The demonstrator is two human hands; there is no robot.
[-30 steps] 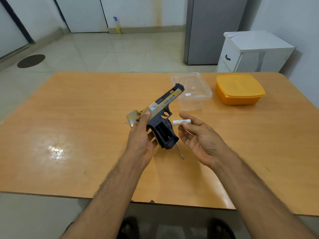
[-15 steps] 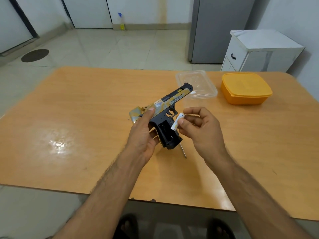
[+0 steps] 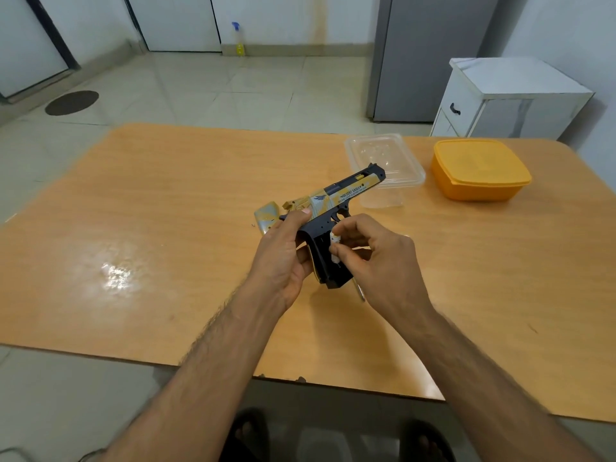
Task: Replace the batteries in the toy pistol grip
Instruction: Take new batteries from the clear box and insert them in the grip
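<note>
My left hand (image 3: 283, 258) grips the toy pistol (image 3: 346, 198) by the back of its black grip, barrel pointing up and to the right above the table. The grip's side is uncovered and the battery compartment (image 3: 325, 258) faces me. My right hand (image 3: 376, 258) pinches a white battery (image 3: 334, 248) between thumb and fingers and holds it upright against the open compartment. The yellow and grey grip cover (image 3: 266, 216) lies on the table behind my left hand. A thin screwdriver (image 3: 359, 290) lies on the table under my right hand, mostly hidden.
On the orange wooden table (image 3: 166, 228), a clear plastic container (image 3: 383, 168) sits behind the pistol and a shut orange container (image 3: 480, 170) to its right. A white cabinet (image 3: 510, 98) and a grey fridge (image 3: 430, 55) stand beyond the table's far right.
My right hand turned the battery from lying sideways to upright and brought it left against the open grip compartment. My left hand kept holding the pistol.
</note>
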